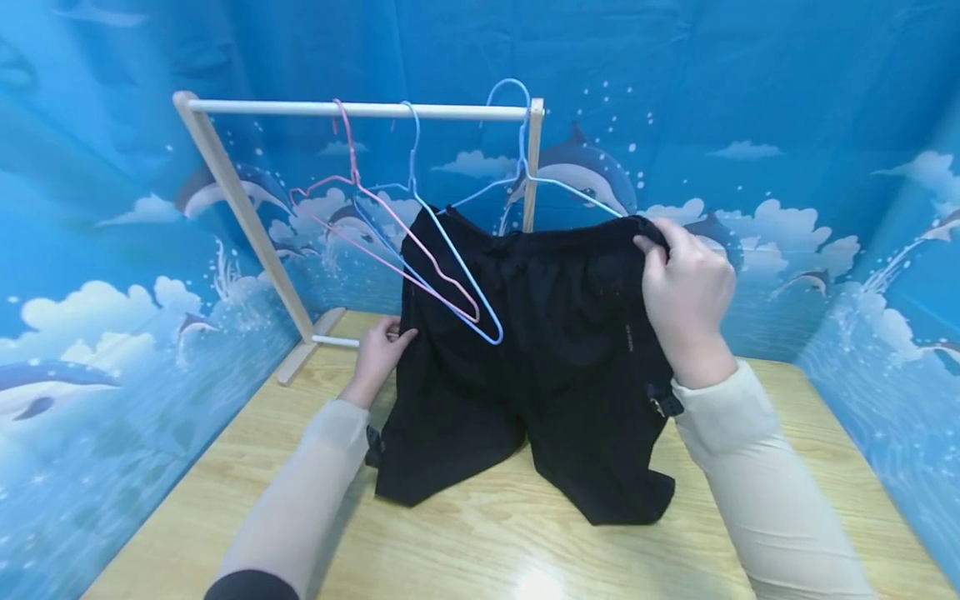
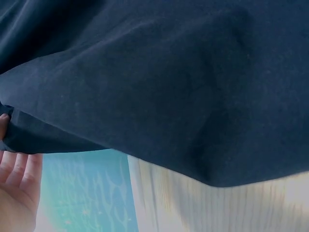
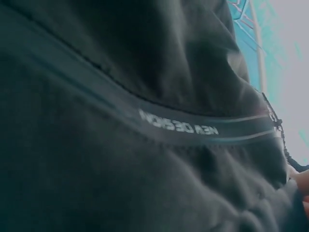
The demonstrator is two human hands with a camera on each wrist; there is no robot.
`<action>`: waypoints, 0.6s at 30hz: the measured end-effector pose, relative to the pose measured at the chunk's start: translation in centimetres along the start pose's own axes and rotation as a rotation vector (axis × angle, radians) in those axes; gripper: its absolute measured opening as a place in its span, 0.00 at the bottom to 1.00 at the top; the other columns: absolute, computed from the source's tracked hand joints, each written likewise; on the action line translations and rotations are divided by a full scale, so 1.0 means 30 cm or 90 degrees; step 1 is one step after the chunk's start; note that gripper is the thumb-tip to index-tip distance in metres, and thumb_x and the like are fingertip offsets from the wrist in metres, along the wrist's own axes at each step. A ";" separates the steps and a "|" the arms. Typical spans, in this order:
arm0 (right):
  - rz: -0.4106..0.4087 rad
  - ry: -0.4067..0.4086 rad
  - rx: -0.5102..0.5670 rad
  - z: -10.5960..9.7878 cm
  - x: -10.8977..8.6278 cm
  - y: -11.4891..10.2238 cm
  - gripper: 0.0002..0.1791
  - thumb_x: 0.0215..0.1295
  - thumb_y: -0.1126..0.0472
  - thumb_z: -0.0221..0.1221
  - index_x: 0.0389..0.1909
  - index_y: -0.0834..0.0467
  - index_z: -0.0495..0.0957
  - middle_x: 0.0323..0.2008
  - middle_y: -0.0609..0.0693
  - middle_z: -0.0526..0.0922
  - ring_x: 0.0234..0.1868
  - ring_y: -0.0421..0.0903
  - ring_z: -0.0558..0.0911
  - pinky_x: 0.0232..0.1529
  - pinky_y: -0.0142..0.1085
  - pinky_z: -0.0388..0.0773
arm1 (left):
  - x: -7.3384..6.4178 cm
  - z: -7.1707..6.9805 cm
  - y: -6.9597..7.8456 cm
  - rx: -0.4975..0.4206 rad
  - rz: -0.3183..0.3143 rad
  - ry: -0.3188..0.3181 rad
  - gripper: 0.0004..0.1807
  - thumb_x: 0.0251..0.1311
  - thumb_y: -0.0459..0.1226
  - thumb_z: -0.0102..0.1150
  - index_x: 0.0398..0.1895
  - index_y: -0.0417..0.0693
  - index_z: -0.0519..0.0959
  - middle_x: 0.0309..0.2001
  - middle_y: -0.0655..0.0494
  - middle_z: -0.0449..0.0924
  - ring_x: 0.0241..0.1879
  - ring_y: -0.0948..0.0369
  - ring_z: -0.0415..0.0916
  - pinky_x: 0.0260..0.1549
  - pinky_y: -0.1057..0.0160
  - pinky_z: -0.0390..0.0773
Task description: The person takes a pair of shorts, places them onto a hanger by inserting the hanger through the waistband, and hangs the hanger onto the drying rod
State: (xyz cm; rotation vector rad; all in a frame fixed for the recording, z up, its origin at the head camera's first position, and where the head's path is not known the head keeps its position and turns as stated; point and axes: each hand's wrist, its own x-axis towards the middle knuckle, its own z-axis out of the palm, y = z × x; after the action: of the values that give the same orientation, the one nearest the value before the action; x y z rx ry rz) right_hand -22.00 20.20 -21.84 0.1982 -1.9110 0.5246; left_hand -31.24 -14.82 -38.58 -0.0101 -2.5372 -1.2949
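Observation:
In the head view a pair of black shorts [image 1: 577,333] hangs spread out with its waistband up, a blue hanger [image 1: 522,167] rising from the waist. My right hand [image 1: 690,292] grips the waistband's right corner, where the hanger's arm ends. Lower down, my left hand [image 1: 381,354] pinches the left side edge of the shorts between thumb and fingers. Dark cloth [image 2: 159,87] fills most of the left wrist view, with my fingers at its left edge. A strip with white lettering [image 3: 178,123] crosses the cloth in the right wrist view.
A wooden rack [image 1: 247,225] with a white rail [image 1: 285,108] stands at the back left. From the rail hang a pink hanger [image 1: 352,167] and another blue hanger [image 1: 412,158], both in front of the shorts. Below lies the wood-grain table [image 1: 465,550].

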 end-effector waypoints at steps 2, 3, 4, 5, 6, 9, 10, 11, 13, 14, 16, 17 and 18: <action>0.002 0.001 0.003 0.008 -0.005 0.009 0.16 0.71 0.58 0.55 0.44 0.68 0.83 0.38 0.66 0.86 0.25 0.64 0.79 0.26 0.53 0.71 | -0.002 0.001 -0.002 -0.003 0.008 0.005 0.19 0.65 0.42 0.59 0.51 0.37 0.77 0.46 0.37 0.81 0.46 0.46 0.80 0.47 0.49 0.78; 0.002 0.002 0.005 0.012 -0.008 0.013 0.16 0.71 0.58 0.55 0.44 0.69 0.83 0.38 0.66 0.86 0.24 0.64 0.79 0.25 0.52 0.70 | -0.003 0.001 -0.002 -0.004 0.013 0.006 0.18 0.65 0.42 0.59 0.50 0.37 0.78 0.46 0.37 0.81 0.45 0.46 0.80 0.47 0.49 0.79; 0.000 0.002 0.005 0.015 -0.012 0.017 0.16 0.71 0.59 0.55 0.44 0.69 0.82 0.38 0.66 0.86 0.24 0.64 0.78 0.23 0.51 0.69 | -0.004 0.002 -0.002 -0.004 0.017 0.006 0.18 0.65 0.42 0.59 0.50 0.37 0.78 0.46 0.37 0.82 0.45 0.46 0.80 0.46 0.49 0.79; -0.001 0.002 0.006 0.019 -0.015 0.020 0.16 0.71 0.59 0.55 0.44 0.69 0.82 0.38 0.66 0.85 0.23 0.63 0.78 0.22 0.49 0.67 | -0.005 0.002 -0.002 -0.005 0.021 0.008 0.18 0.65 0.42 0.59 0.50 0.37 0.78 0.45 0.37 0.82 0.45 0.46 0.81 0.46 0.49 0.79; -0.003 0.001 0.008 0.022 -0.018 0.022 0.16 0.71 0.59 0.55 0.44 0.69 0.82 0.37 0.66 0.85 0.23 0.63 0.78 0.21 0.48 0.66 | -0.006 0.002 -0.003 -0.007 0.022 0.008 0.18 0.65 0.41 0.59 0.50 0.37 0.78 0.45 0.38 0.82 0.45 0.46 0.81 0.46 0.49 0.79; -0.007 -0.001 0.010 0.033 -0.027 0.028 0.16 0.71 0.59 0.55 0.43 0.70 0.82 0.38 0.66 0.85 0.23 0.62 0.78 0.19 0.44 0.62 | -0.010 0.002 -0.005 -0.009 0.024 0.010 0.17 0.65 0.41 0.59 0.50 0.37 0.78 0.45 0.37 0.82 0.44 0.47 0.81 0.46 0.50 0.79; -0.007 -0.001 0.011 0.036 -0.030 0.029 0.16 0.71 0.59 0.55 0.43 0.70 0.82 0.38 0.66 0.85 0.23 0.62 0.78 0.19 0.44 0.62 | -0.011 0.002 -0.007 -0.009 0.023 0.011 0.17 0.65 0.41 0.59 0.50 0.37 0.78 0.45 0.37 0.82 0.44 0.47 0.81 0.46 0.50 0.79; -0.008 -0.001 0.012 0.039 -0.033 0.030 0.16 0.71 0.59 0.55 0.43 0.70 0.82 0.38 0.66 0.85 0.23 0.62 0.79 0.19 0.44 0.63 | -0.012 0.001 -0.009 -0.010 0.022 0.013 0.17 0.65 0.41 0.59 0.50 0.36 0.78 0.45 0.37 0.82 0.44 0.46 0.81 0.46 0.50 0.79; -0.008 -0.002 0.015 0.044 -0.039 0.032 0.16 0.71 0.59 0.55 0.43 0.70 0.82 0.38 0.66 0.85 0.24 0.63 0.80 0.19 0.45 0.65 | -0.014 0.001 -0.013 -0.009 0.018 0.014 0.17 0.65 0.40 0.59 0.50 0.36 0.78 0.45 0.37 0.82 0.44 0.46 0.81 0.46 0.50 0.79; -0.010 -0.001 0.017 0.046 -0.041 0.033 0.16 0.71 0.59 0.55 0.43 0.70 0.82 0.39 0.66 0.85 0.25 0.63 0.80 0.19 0.45 0.66 | -0.015 0.001 -0.014 -0.008 0.017 0.014 0.17 0.65 0.41 0.59 0.50 0.36 0.78 0.45 0.37 0.82 0.44 0.47 0.81 0.46 0.50 0.79; -0.013 -0.001 0.019 0.050 -0.046 0.033 0.16 0.71 0.59 0.55 0.43 0.70 0.82 0.39 0.66 0.85 0.25 0.63 0.80 0.19 0.46 0.67 | -0.016 0.001 -0.016 -0.010 0.014 0.013 0.17 0.65 0.41 0.59 0.50 0.36 0.78 0.45 0.37 0.82 0.44 0.47 0.81 0.46 0.50 0.79; -0.015 0.000 0.020 0.051 -0.048 0.033 0.16 0.71 0.59 0.55 0.43 0.70 0.82 0.39 0.66 0.85 0.25 0.62 0.80 0.19 0.45 0.66 | -0.017 0.001 -0.016 -0.012 0.014 0.014 0.18 0.65 0.41 0.59 0.50 0.36 0.78 0.45 0.37 0.82 0.44 0.47 0.81 0.46 0.50 0.79; -0.016 0.001 0.021 0.053 -0.050 0.034 0.16 0.71 0.60 0.55 0.43 0.70 0.82 0.39 0.66 0.85 0.25 0.62 0.80 0.18 0.45 0.65 | -0.017 0.001 -0.018 -0.011 0.016 0.016 0.18 0.65 0.41 0.59 0.50 0.36 0.78 0.45 0.37 0.82 0.44 0.47 0.81 0.46 0.50 0.79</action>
State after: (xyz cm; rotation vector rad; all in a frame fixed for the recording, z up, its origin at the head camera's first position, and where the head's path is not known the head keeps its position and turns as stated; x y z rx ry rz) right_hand -23.12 20.25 -23.99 0.2425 -1.8967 0.5392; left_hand -30.83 -15.06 -39.16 -0.0292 -2.4970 -1.2998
